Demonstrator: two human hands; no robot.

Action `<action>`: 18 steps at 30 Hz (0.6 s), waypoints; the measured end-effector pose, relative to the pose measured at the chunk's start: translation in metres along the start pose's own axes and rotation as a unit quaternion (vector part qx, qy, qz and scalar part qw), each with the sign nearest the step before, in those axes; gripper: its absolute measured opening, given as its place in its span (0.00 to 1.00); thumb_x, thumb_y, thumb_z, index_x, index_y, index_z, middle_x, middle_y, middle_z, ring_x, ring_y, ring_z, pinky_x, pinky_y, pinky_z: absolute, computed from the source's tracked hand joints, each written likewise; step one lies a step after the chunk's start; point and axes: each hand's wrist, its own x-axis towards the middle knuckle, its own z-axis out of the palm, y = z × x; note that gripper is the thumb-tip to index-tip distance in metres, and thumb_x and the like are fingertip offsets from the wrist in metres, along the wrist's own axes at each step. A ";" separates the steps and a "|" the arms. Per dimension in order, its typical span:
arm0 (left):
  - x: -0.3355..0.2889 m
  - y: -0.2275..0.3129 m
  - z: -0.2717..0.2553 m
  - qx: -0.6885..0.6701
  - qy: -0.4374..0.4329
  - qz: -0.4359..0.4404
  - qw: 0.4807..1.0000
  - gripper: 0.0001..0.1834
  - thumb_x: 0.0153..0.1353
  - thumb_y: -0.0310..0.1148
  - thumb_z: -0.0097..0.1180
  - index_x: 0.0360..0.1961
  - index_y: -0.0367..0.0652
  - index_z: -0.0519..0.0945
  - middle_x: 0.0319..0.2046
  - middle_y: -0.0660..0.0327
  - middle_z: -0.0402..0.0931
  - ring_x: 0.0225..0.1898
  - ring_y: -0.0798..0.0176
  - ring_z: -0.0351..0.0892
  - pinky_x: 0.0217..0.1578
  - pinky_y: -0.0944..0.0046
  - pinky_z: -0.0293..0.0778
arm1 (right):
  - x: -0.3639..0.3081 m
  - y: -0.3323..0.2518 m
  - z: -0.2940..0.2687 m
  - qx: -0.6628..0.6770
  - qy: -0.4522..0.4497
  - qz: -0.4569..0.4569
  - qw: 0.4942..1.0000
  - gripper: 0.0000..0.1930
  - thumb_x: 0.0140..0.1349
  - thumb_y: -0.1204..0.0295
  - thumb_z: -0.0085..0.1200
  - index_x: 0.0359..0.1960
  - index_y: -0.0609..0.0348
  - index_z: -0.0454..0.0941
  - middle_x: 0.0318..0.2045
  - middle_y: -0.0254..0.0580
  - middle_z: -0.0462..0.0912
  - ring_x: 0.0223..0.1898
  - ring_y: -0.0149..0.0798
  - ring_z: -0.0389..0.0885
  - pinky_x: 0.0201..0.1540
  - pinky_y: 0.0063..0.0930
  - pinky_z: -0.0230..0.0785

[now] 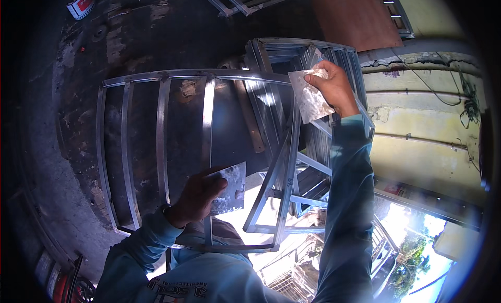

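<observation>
My right hand (pixel 336 89) is closed on a flat, square putty spreader (pixel 307 100), its face smeared whitish grey, held by the far right corner of a welded metal frame (pixel 163 131). Lower and left of it, my left hand (pixel 195 200) grips a second flat plate (pixel 235 187), grey with pale smears, thumb on its face. That plate is over the near part of the frame; whether it touches a bar I cannot tell. The frame has several parallel bars and a diagonal brace at its right end.
A stack of similar metal frames (pixel 313 47) stands behind and right. A paint can (pixel 81 4) is at the far left, more frames (pixel 240 3) at the far edge. A brown board (pixel 355 19) lies near the yellow wall (pixel 412 112), where cables hang.
</observation>
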 end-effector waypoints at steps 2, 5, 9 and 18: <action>0.003 0.003 -0.001 -0.002 0.005 0.002 1.000 0.36 0.62 0.23 0.56 0.67 0.68 0.60 0.49 0.44 0.76 0.40 0.47 0.84 0.39 0.53 0.83 | 0.005 0.007 -0.008 -0.008 0.026 0.033 0.999 0.13 0.53 0.72 0.67 0.38 0.61 0.79 0.31 0.47 0.84 0.30 0.36 0.84 0.34 0.27 0.73; 0.001 0.001 -0.002 0.008 0.013 -0.001 1.000 0.32 0.63 0.23 0.54 0.65 0.63 0.63 0.49 0.45 0.76 0.42 0.45 0.83 0.43 0.51 0.81 | 0.008 0.017 -0.023 0.076 0.037 0.048 0.995 0.14 0.53 0.72 0.67 0.38 0.63 0.78 0.31 0.46 0.84 0.31 0.36 0.84 0.34 0.27 0.74; -0.004 -0.005 -0.006 0.040 0.027 0.000 0.999 0.28 0.63 0.21 0.51 0.62 0.58 0.67 0.49 0.46 0.76 0.43 0.44 0.81 0.47 0.50 0.78 | 0.003 0.016 -0.021 0.161 -0.004 0.045 0.986 0.12 0.53 0.73 0.67 0.36 0.63 0.78 0.30 0.43 0.84 0.31 0.34 0.83 0.34 0.27 0.74; 0.003 -0.012 -0.003 0.017 0.004 -0.007 1.000 0.35 0.62 0.19 0.54 0.66 0.66 0.63 0.53 0.45 0.72 0.50 0.45 0.79 0.52 0.49 0.77 | -0.004 0.012 -0.032 0.159 0.072 0.065 0.983 0.16 0.54 0.73 0.66 0.41 0.67 0.76 0.34 0.46 0.84 0.33 0.34 0.84 0.37 0.25 0.75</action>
